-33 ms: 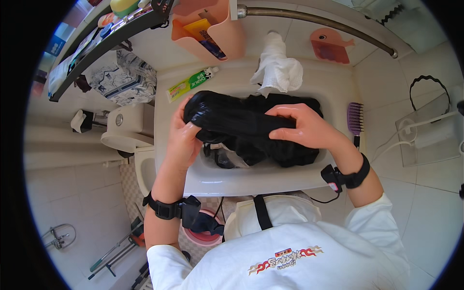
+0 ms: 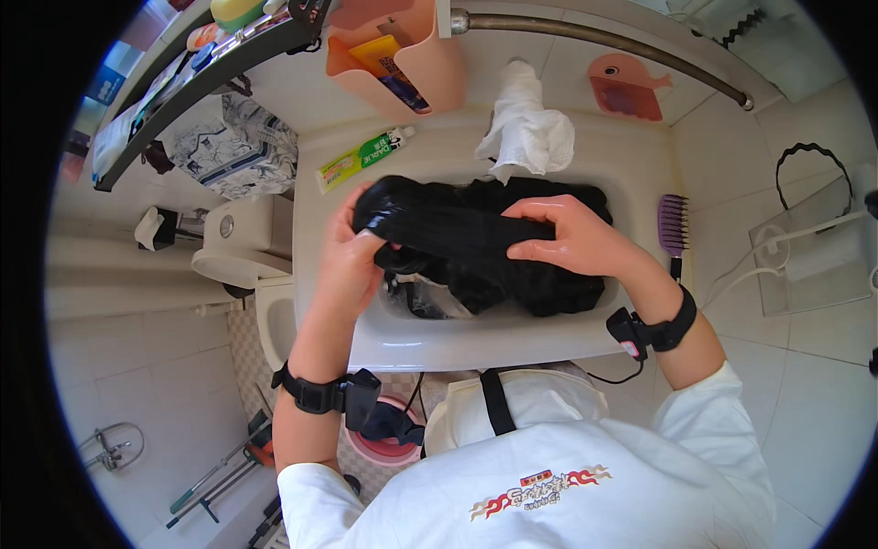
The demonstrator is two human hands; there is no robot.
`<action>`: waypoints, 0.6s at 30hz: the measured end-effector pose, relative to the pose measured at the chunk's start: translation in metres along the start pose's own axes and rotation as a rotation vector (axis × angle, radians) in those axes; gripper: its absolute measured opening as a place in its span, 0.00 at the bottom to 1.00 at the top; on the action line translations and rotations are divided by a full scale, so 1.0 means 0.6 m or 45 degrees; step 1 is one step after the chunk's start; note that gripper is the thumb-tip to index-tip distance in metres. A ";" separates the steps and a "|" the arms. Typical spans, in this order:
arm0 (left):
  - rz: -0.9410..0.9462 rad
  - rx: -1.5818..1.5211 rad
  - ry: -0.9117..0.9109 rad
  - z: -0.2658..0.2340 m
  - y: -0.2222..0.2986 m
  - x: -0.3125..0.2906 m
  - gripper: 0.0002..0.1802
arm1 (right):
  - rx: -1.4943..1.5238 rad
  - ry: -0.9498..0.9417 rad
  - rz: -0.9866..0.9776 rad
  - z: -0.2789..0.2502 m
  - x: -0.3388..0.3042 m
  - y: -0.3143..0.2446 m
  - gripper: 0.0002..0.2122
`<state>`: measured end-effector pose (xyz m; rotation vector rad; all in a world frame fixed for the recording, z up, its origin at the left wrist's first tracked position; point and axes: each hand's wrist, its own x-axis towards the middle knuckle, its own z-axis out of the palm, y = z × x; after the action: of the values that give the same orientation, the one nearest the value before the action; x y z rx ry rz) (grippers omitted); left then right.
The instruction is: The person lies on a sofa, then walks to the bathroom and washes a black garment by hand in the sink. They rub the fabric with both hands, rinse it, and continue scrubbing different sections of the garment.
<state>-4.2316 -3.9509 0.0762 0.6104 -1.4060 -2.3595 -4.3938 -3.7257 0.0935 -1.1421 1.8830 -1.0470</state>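
Observation:
Wet black cloth [image 2: 448,229], which looks like a garment, is stretched between my two hands above the white sink basin [image 2: 457,343]. My left hand [image 2: 347,261] grips its rounded, shiny left end, with the thumb in front and the fingers partly hidden behind. Farther along, my right hand [image 2: 572,240] pinches the cloth between the thumb and the fingers. More of the black fabric lies bunched in the basin below, and a little water [image 2: 441,297] shows at its near left. The garment's exact kind cannot be made out.
Behind the basin, a white cloth [image 2: 526,128] is draped over what looks like the tap. A green toothpaste tube [image 2: 364,157] lies on the back left rim, below a pink holder [image 2: 398,69]. A purple hairbrush [image 2: 672,229] rests at the right edge. A pink basin [image 2: 389,453] stands below.
My left hand and the cloth's left end have shifted very slightly to the right and down. My right hand stays almost in place, still gripping.

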 end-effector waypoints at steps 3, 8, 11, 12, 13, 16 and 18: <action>-0.154 0.141 -0.040 -0.046 -0.037 0.015 0.20 | -0.115 0.012 -0.001 0.005 0.019 0.049 0.13; -0.420 0.637 0.089 -0.155 -0.114 0.020 0.24 | 0.106 0.166 0.050 0.016 0.025 0.079 0.10; -0.411 0.927 -0.097 -0.159 -0.147 0.013 0.24 | 0.220 0.202 0.071 0.019 0.020 0.078 0.10; -0.425 1.012 -0.186 -0.162 -0.152 0.014 0.23 | 0.287 0.210 0.077 0.017 0.021 0.079 0.10; -0.438 1.097 -0.276 -0.165 -0.156 0.017 0.23 | 0.315 0.263 0.125 0.016 0.023 0.084 0.10; -0.225 1.213 -0.074 -0.199 -0.197 0.028 0.23 | 0.333 0.393 0.248 0.021 0.044 0.132 0.10; -0.025 1.231 0.110 -0.204 -0.211 0.050 0.23 | 0.246 0.496 0.340 0.015 0.055 0.206 0.11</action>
<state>-4.2020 -3.9983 -0.0931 0.9219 -2.4603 -1.5019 -4.4428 -3.7227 -0.0249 -0.5852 2.1019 -1.3308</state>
